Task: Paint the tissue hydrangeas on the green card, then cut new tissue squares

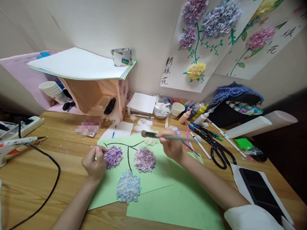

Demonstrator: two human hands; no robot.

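Observation:
My right hand (171, 145) grips a paintbrush (155, 135) by its handle, with the thick bristle end pointing left above the green paper (165, 201). Curled into a fist, my left hand (94, 161) rests by the paper's left edge, beside a purple paper-scrap flower (113, 157); nothing shows in it. A pinkish-purple flower (145, 159) lies in the middle and a light blue one (129, 187) nearer me. Partly behind the brush is a cream flower (151, 140). Dark painted stems (129, 156) run between the flowers.
Large black scissors (220, 155), pens and paint bottles (184, 116) lie to the right, with a black paint case (260, 193) nearer me. A glue gun (16, 143) and its cord are at left. A paper cup (177, 109) and peach-coloured box (96, 92) stand behind.

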